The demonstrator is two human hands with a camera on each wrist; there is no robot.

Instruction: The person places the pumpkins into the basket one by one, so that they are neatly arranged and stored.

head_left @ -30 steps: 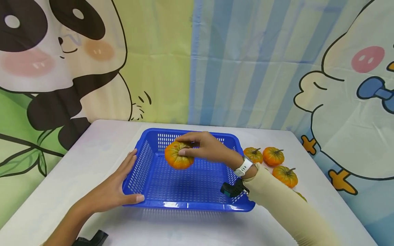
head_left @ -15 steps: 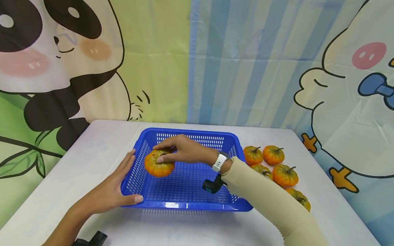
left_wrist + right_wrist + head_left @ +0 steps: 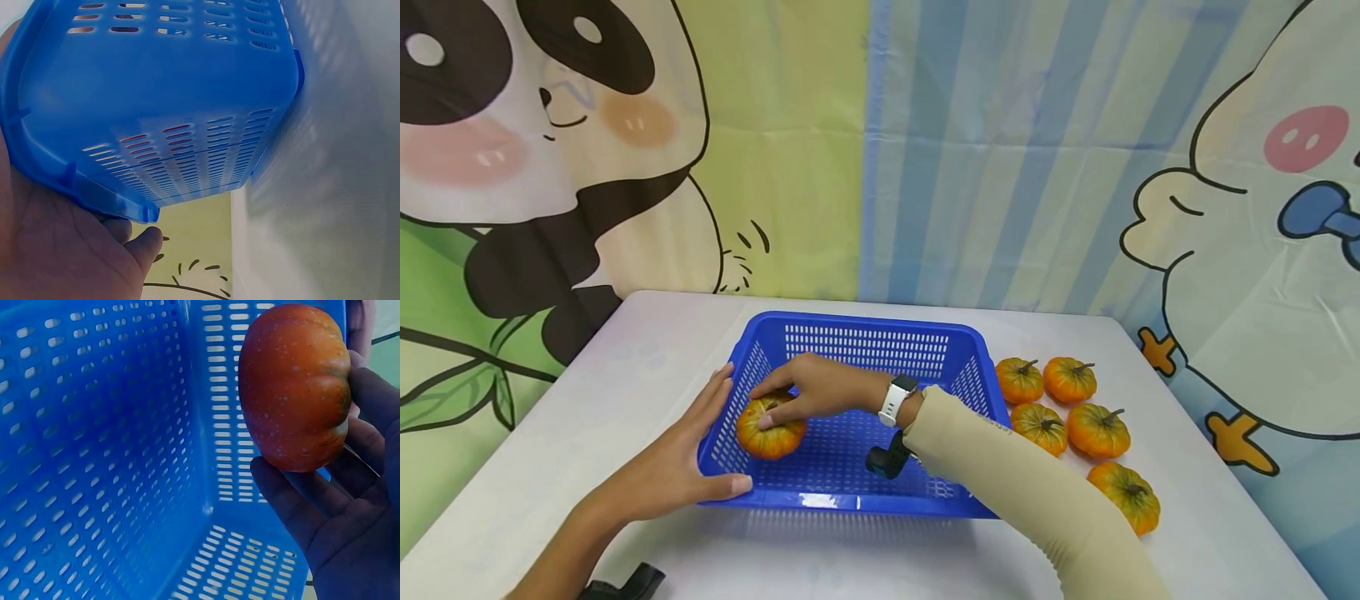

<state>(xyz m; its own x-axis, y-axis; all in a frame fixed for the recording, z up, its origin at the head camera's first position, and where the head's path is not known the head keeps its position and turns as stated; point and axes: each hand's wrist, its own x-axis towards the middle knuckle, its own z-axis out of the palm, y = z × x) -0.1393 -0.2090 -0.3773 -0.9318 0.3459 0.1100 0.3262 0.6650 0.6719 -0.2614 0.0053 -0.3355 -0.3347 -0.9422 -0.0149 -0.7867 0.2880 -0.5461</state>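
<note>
A small orange pumpkin with greenish patches (image 3: 775, 437) is in my right hand (image 3: 812, 387), inside the left end of the blue plastic basket (image 3: 850, 502). The fingers and thumb grip it from above. Seen from the right wrist, the pumpkin (image 3: 297, 387) is near the slotted end wall and appears just above the basket floor (image 3: 94, 456). My left hand (image 3: 685, 454) rests spread along the basket's left rim, its thumb on the front corner. In the left wrist view, its palm (image 3: 69, 250) lies against the outside of the rim, partly out of frame.
Several more pumpkins lie on the white table to the right of the basket, the nearest pumpkin (image 3: 1126, 497) beside my right sleeve (image 3: 1000, 475). The table (image 3: 647, 350) meets a cartoon-printed curtain (image 3: 985, 167) at the back.
My right hand has carried the pumpkin left and down, from the basket's middle to its left end. The left hand stays on the rim. More of the pumpkins at right show now.
</note>
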